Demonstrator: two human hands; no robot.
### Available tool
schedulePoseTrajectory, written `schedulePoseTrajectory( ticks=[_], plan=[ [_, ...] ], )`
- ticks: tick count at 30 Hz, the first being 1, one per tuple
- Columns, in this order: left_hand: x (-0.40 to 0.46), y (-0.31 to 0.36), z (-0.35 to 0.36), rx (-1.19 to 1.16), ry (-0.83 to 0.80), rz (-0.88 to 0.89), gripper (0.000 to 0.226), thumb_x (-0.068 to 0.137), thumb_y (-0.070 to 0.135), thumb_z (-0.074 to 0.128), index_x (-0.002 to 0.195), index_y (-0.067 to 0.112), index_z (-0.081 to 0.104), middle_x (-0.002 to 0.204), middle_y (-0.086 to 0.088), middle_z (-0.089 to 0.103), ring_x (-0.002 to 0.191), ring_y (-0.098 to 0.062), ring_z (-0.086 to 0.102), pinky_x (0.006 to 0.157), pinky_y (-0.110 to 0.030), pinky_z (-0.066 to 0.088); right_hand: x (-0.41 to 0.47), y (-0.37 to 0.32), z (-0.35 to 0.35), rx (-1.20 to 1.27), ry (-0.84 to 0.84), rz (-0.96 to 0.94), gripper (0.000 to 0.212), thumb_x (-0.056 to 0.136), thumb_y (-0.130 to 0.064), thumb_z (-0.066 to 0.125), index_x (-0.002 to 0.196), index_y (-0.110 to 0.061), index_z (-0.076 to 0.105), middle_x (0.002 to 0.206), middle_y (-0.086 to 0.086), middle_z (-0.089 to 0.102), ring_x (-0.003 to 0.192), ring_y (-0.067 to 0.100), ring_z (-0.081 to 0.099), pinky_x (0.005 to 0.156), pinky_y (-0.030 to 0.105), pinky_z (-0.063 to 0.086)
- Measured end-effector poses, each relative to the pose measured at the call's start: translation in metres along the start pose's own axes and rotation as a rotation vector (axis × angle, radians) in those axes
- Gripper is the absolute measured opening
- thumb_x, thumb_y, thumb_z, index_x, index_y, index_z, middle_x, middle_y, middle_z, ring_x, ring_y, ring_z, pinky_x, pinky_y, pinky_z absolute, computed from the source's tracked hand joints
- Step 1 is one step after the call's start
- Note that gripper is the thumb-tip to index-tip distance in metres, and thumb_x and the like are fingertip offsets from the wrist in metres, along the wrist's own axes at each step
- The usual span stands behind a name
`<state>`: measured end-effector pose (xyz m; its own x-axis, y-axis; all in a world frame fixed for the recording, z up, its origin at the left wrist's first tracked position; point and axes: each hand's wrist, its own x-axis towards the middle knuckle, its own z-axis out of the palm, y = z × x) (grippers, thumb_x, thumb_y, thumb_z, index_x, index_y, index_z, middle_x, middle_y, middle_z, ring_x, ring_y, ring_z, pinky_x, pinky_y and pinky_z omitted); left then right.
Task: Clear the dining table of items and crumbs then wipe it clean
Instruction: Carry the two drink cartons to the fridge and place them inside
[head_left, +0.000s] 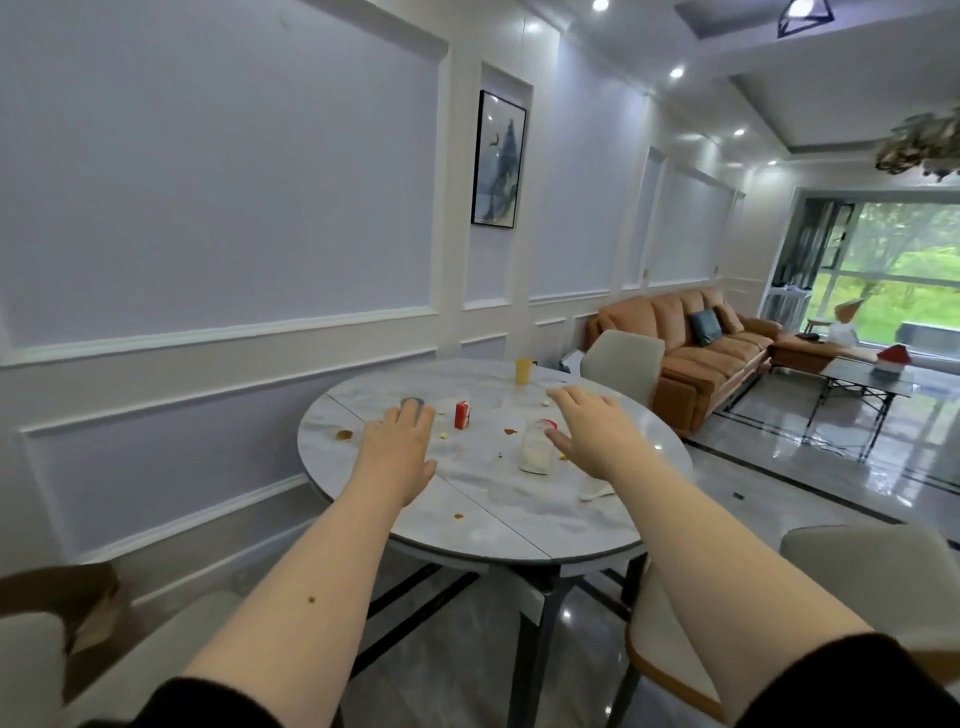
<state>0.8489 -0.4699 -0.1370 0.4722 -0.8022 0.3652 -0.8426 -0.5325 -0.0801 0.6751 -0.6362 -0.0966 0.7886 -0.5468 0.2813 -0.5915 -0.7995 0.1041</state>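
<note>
A round marble dining table (483, 499) stands ahead, dotted with crumbs and brown stains (343, 434). On it are a yellow cup (523, 371) at the far side, a small red carton (462, 414), a clear jar of white stuff (536, 450), a grey dish (413, 402) and a white spoon (597, 491). My left hand (399, 447) is stretched out over the table with straight fingers, holding nothing, its fingertips in front of the grey dish. My right hand (597, 426) is stretched out flat just right of the jar, also holding nothing.
A pale chair (623, 364) stands behind the table, another chair (872, 582) at the near right, and one (52, 639) at the near left. An orange sofa (696, 353) and a dark coffee table (862, 382) lie beyond on the glossy floor.
</note>
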Motion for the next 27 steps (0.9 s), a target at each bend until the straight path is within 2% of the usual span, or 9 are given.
schedulePoseTrajectory(
  ticks=[4,9,15,22,27],
  plan=[
    [0.067,-0.011,0.025,0.016,-0.006,0.083,0.064,0.091,0.036,0.051,0.143,0.016,0.02,0.146,-0.005,0.027,0.129,-0.025,0.036,0.1,-0.037,0.039,0.064,0.008,0.025,-0.017,-0.061,0.005,0.056,0.096,-0.039,0.043,0.146,-0.019,0.024,0.15,0.003,0.032,0.135,0.024,0.035,0.111,0.039,0.026],
    [0.136,-0.032,0.064,-0.017,-0.053,0.088,0.063,0.089,0.036,0.053,0.141,0.017,0.022,0.143,-0.004,0.028,0.125,-0.026,0.037,0.098,-0.037,0.04,0.135,0.013,0.058,-0.027,-0.119,-0.025,0.058,0.096,-0.037,0.046,0.146,-0.02,0.024,0.151,0.003,0.031,0.136,0.024,0.034,0.111,0.039,0.027],
    [0.234,-0.041,0.133,-0.032,-0.12,0.18,0.067,0.091,0.032,0.051,0.146,0.016,0.017,0.147,-0.005,0.026,0.131,-0.026,0.033,0.103,-0.038,0.037,0.23,0.031,0.11,-0.008,-0.141,0.042,0.059,0.095,-0.038,0.048,0.146,-0.02,0.026,0.152,0.003,0.03,0.136,0.024,0.035,0.111,0.04,0.029],
    [0.367,-0.065,0.205,-0.121,-0.161,0.26,0.061,0.091,0.029,0.05,0.144,0.017,0.021,0.148,-0.004,0.026,0.131,-0.024,0.034,0.102,-0.038,0.037,0.346,0.043,0.174,-0.014,-0.217,0.142,0.06,0.094,-0.037,0.05,0.146,-0.021,0.026,0.149,0.004,0.034,0.133,0.024,0.037,0.11,0.039,0.032],
    [0.435,-0.044,0.24,-0.198,-0.203,0.289,0.055,0.091,0.027,0.049,0.14,0.017,0.027,0.141,-0.005,0.034,0.126,-0.025,0.039,0.097,-0.037,0.04,0.391,0.072,0.193,0.023,-0.23,0.206,0.059,0.094,-0.035,0.05,0.146,-0.021,0.026,0.151,0.004,0.032,0.135,0.024,0.036,0.112,0.041,0.028]
  ],
)
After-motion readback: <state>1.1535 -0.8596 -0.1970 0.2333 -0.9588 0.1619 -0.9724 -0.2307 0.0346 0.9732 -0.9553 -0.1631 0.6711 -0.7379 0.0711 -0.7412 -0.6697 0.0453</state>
